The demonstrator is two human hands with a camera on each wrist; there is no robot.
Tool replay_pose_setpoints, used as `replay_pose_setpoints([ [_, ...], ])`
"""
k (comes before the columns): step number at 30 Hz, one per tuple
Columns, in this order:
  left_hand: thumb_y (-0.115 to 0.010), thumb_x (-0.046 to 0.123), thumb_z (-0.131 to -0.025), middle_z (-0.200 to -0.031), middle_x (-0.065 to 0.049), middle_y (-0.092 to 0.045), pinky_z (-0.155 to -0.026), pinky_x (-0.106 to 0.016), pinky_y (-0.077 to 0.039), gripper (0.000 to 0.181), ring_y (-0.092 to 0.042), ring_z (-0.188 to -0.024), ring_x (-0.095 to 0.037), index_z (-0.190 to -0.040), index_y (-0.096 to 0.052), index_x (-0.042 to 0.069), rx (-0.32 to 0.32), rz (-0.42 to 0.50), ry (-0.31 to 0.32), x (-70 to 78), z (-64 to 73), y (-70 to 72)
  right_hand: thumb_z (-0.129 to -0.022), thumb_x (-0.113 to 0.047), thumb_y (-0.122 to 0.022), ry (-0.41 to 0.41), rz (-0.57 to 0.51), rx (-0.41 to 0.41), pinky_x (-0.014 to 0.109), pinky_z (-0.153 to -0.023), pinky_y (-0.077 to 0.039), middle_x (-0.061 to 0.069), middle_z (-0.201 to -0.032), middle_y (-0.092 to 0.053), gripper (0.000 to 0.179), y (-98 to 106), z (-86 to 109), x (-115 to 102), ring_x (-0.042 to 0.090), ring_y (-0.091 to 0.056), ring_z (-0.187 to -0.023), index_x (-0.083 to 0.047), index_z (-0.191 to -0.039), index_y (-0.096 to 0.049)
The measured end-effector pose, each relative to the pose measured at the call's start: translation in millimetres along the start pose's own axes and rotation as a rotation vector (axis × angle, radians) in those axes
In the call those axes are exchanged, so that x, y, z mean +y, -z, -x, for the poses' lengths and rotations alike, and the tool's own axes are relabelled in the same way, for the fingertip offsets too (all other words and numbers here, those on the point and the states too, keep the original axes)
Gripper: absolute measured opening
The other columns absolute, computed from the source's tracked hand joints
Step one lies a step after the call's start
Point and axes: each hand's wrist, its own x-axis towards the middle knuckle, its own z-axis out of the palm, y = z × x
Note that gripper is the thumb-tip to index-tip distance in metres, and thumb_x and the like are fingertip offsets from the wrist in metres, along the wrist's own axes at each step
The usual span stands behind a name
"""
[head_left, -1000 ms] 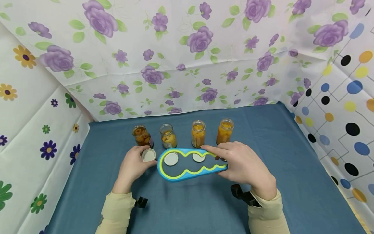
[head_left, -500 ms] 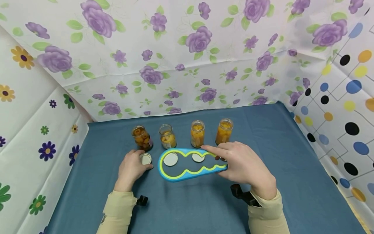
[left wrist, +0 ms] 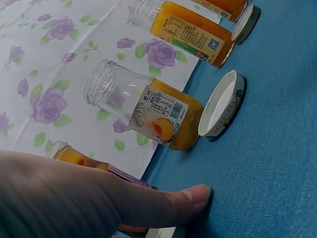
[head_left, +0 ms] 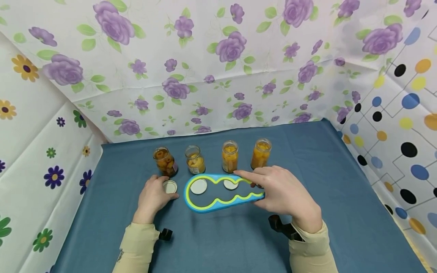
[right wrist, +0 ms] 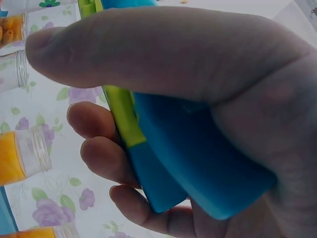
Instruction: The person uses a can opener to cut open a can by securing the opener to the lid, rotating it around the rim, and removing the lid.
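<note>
Four-fingered side and thumb of my left hand (head_left: 152, 197) curl round a pale jar lid (head_left: 170, 186), white inside up, at the cloth in front of the leftmost jar (head_left: 165, 162). In the left wrist view the thumb tip touches the blue cloth, and only a sliver of that lid shows. My right hand (head_left: 285, 191) grips one end of a blue and lime-green jar opener (head_left: 201, 209) with wavy inner edges, held above the table. Through its opening, two more white lids (head_left: 198, 186) show. Another lid is partly hidden by the right hand.
Several open glass jars stand in a row at the back: one of yellow fruit (head_left: 195, 160), then two of orange fruit (head_left: 230, 156), (head_left: 261, 153). A blue cloth (head_left: 218, 242) covers the table. Flowered sheets (head_left: 211, 102) rise behind and beside it.
My left hand has brought the lid down and slightly left, away from the jar opener, onto the cloth; it has stayed there for the last half second. My right hand has kept its place.
</note>
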Motion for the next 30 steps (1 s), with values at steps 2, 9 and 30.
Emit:
replay_pose_setpoints([
  [2,-0.097,0.030,-0.080,-0.133,-0.032,-0.059,-0.092,-0.065,-0.052,0.075,-0.059,-0.116,-0.049,-0.139,-0.065,-0.005,-0.004,0.011,-0.006,-1.6,0.6,1.1,-0.068,-0.019,-0.101,-0.001,0.004,0.000,0.032,-0.067,-0.041,-0.017,-0.078,-0.049,0.093,0,-0.1,-1,0.007,-0.040,-0.065,-0.034,-0.151,-0.062],
  [9,-0.095,0.031,-0.084,-0.128,-0.028,-0.065,-0.091,-0.061,-0.052,0.075,-0.064,-0.111,-0.044,-0.142,-0.062,-0.003,-0.057,0.104,-0.016,-8.1,1.8,11.6,-0.067,-0.019,-0.102,0.022,0.002,0.015,0.032,-0.067,-0.043,-0.015,-0.080,-0.053,0.093,1,0.4,-1,0.007,-0.042,-0.067,-0.031,-0.150,-0.063],
  [30,-0.083,0.033,-0.097,-0.132,-0.023,-0.066,-0.086,-0.056,-0.057,0.069,-0.067,-0.109,-0.039,-0.152,-0.052,0.004,0.149,0.326,0.034,-24.2,8.0,54.8,-0.083,-0.037,-0.094,-0.672,-0.068,-0.154,0.033,-0.052,-0.040,-0.004,-0.088,-0.068,0.095,37,163.9,121,0.015,-0.054,-0.063,-0.009,-0.161,-0.048],
])
